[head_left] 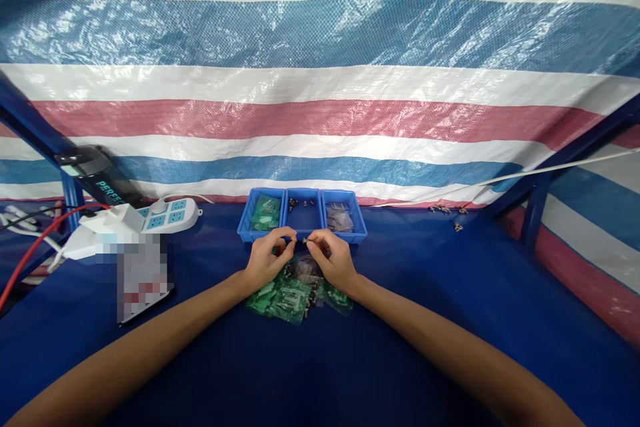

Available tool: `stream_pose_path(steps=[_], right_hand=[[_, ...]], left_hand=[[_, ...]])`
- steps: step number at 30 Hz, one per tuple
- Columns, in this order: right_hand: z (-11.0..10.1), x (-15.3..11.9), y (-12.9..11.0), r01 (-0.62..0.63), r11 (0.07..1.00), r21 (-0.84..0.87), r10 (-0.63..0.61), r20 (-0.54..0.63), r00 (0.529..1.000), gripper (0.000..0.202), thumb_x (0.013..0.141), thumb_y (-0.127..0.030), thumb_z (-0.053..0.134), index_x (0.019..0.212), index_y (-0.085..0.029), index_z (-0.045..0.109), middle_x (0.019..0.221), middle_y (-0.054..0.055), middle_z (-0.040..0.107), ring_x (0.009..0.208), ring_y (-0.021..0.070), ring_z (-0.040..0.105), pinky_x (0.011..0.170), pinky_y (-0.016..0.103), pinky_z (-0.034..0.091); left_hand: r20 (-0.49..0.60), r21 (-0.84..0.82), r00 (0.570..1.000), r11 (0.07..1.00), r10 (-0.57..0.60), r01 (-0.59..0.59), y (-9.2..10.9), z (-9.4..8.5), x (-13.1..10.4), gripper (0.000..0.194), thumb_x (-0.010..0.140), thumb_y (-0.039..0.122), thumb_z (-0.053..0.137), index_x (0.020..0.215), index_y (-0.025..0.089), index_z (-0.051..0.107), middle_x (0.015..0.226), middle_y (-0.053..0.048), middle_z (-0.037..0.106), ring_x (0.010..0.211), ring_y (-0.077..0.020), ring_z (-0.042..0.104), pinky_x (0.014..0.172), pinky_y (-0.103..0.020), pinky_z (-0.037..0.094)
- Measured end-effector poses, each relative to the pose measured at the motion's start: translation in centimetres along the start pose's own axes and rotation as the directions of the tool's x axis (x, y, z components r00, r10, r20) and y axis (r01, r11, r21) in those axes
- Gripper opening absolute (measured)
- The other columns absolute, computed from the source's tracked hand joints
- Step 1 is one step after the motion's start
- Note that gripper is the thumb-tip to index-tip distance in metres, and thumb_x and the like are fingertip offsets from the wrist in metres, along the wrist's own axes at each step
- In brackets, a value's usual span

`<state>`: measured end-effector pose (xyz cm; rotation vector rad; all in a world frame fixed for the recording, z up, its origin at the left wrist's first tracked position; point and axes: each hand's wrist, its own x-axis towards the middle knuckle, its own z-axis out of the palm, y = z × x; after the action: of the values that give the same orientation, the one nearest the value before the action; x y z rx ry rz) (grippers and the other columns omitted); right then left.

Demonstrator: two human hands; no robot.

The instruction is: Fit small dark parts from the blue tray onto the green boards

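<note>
My left hand [269,259] is closed in a pinch just in front of the blue bins; whatever lies between its fingertips is too small to make out. Close beside it, my right hand [334,260] pinches a small metal screw [305,241] between thumb and forefinger. Under and between both hands lies a pile of green packets [287,300], clear packets [303,269] and loose metal screws. Three joined blue bins stand behind: the left bin [243,221] holds green packets, the middle bin [303,219] a few small screws, the right bin [350,238] clear packets.
At left on the blue table [425,347] are a white power strip [183,215], a white plug adapter [117,221], a blurred phone-like object [145,280] and a black bottle [103,173]. Several loose screws [457,227] lie at the back right. A striped sheet [320,117] hangs behind.
</note>
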<state>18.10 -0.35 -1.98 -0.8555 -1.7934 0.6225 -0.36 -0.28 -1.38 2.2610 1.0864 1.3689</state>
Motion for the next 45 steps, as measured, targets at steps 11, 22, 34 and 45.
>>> stream_pose_path(steps=[11,22,34,45], right_hand=[[-0.02,0.06,-0.09,0.079,0.995,-0.056,-0.079,0.008,0.997,0.013,0.090,-0.029,0.051,0.088,-0.018,0.058,0.062,-0.001,0.047,0.051,0.0104,0.045,0.049,0.022,0.039],[-0.01,-0.01,-0.20,0.094,0.993,-0.065,-0.095,-0.010,0.995,0.013,0.090,-0.028,0.051,0.088,-0.018,0.059,0.061,-0.002,0.046,0.051,0.0105,0.044,0.050,0.023,0.039],[0.02,-0.08,-0.04,0.085,0.994,-0.072,-0.086,-0.012,0.996,0.012,0.090,-0.028,0.051,0.089,-0.018,0.058,0.061,-0.002,0.045,0.052,0.0101,0.044,0.050,0.022,0.038],[-0.02,0.01,-0.08,0.073,0.996,-0.056,-0.073,-0.004,0.997,0.014,0.090,-0.030,0.051,0.091,-0.018,0.059,0.064,0.000,0.051,0.053,0.0111,0.048,0.050,0.023,0.041]], left_hand=[[-0.009,-0.021,0.998,0.998,0.057,-0.057,-0.10,-0.02,0.15,0.015,0.087,0.022,0.055,0.102,0.019,0.056,0.066,0.003,0.059,0.042,-0.0045,0.043,0.046,-0.018,0.039],[0.023,0.030,0.997,0.996,0.080,-0.081,0.08,-0.18,0.21,0.016,0.088,0.023,0.055,0.103,0.019,0.056,0.056,0.006,0.052,0.040,-0.0054,0.042,0.045,-0.017,0.038],[0.064,0.034,0.995,0.997,0.073,-0.076,0.06,-0.18,0.11,0.022,0.085,0.028,0.060,0.105,0.018,0.055,0.063,0.003,0.060,0.041,-0.0057,0.045,0.046,-0.018,0.041],[0.056,0.072,0.996,0.995,0.071,-0.075,0.16,-0.18,0.08,0.018,0.086,0.029,0.060,0.101,0.018,0.057,0.051,0.007,0.050,0.040,-0.0064,0.043,0.046,-0.018,0.038]])
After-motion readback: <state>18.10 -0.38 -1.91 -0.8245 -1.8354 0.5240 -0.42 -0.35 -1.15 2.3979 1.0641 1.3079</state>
